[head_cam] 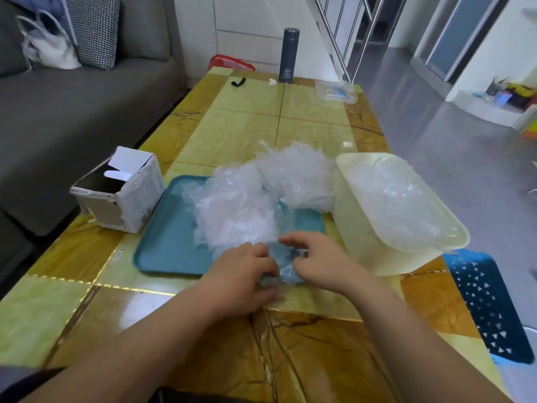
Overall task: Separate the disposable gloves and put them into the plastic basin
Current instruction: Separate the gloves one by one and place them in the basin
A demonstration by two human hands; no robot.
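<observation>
Your 2 forearms come in from the near edge of the table (247, 126) and meet over the near right corner of the teal tray (162, 251). Your left hand (242, 270) and your right hand (319, 258) both have their fingers curled in on 1 thin clear glove (286, 270), pinching its film between them, just near of the loose pile of gloves (238, 207) heaped on the tray.

By the look of it, you are at the separating step: this 1 piece is drawn a little out of the heap but not yet lifted free. The plastic basin (357, 228) stands just right of the tray, tipped so its mouth faces you, with several gloves (392, 205) lying inside.

Next you will likely need to peel the film apart, check that only 1 layer comes with it, then carry it right and over the basin rim. The film is light and clingy, so a neighbour may trail along.

Hard to make out:
- Your fingertips, hidden under the film and knuckles, so the exact pinch is unclear.
- Whether you hold 1 glove or 2 stuck together.
- How many gloves remain, since the heap reads as 1 white mass.
- The basin's near right corner, blurred at the rim.
</observation>
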